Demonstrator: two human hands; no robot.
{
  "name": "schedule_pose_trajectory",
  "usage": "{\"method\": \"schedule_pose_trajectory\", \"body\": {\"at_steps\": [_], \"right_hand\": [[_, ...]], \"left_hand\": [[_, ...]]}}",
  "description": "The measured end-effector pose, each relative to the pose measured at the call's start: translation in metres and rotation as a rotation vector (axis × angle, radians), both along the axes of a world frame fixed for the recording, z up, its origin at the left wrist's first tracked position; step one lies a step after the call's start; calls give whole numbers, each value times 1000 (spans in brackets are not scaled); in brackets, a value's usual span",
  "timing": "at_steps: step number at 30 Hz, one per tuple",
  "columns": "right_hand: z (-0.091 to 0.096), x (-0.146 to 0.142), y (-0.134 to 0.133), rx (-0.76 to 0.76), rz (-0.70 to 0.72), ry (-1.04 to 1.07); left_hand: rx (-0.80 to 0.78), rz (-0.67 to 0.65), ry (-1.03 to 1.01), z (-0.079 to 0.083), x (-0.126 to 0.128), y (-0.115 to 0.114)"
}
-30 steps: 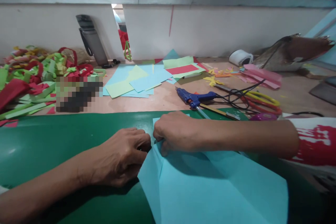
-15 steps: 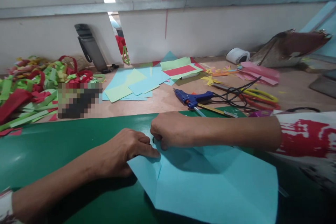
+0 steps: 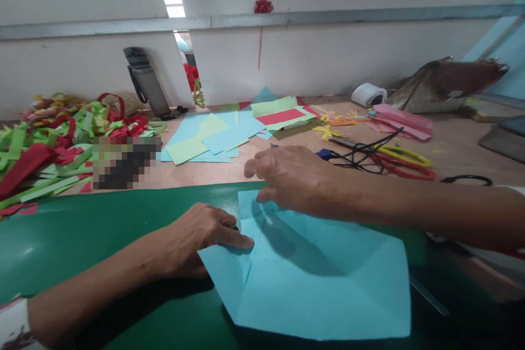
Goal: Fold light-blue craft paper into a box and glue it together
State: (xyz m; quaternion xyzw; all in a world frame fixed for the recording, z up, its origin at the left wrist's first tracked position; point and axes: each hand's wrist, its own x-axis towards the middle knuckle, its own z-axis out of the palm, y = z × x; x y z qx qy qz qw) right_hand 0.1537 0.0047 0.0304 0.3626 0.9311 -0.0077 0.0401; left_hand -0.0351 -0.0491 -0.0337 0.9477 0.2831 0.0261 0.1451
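A light blue paper sheet (image 3: 320, 279), creased and partly folded, lies on a green mat (image 3: 82, 240) in front of me. My left hand (image 3: 200, 235) rests on the mat with its fingers curled and one fingertip pressing down the sheet's left corner. My right hand (image 3: 295, 178) hovers over the sheet's top corner, fingers loosely bent, thumb and forefinger pinching that corner flap up a little.
A blue glue gun (image 3: 326, 154), cables and red-and-yellow scissors (image 3: 404, 161) lie behind my right hand. Coloured paper sheets (image 3: 221, 131) sit mid-table, a heap of red and green strips (image 3: 53, 131) at left, a tape roll (image 3: 369, 94) and a dark bottle (image 3: 145, 82) by the wall.
My right hand has lifted off the fold and moved back and right, raising the top corner. My left hand slid its finger along the left edge and now holds it flat.
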Motion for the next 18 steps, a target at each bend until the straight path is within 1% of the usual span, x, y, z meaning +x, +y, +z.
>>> {"method": "schedule_pose_trajectory", "body": {"at_steps": [2, 6, 8, 11, 15, 18], "right_hand": [[-5, 6, 7, -65, -45, 20], [-22, 13, 21, -268, -19, 38], [-28, 14, 25, -315, -17, 36], [-33, 12, 26, -347, -15, 16], [-34, 9, 22, -354, -83, -43], [-37, 8, 19, -341, -107, -40]], "left_hand": [[29, -1, 4, 3, 1, 0], [65, -15, 8, 4, 1, 1], [73, -23, 32, 3, 2, 2], [119, -7, 73, -2, 2, 2], [223, 43, 107, -11, 2, 4], [279, 54, 144, -16, 2, 6]]}}
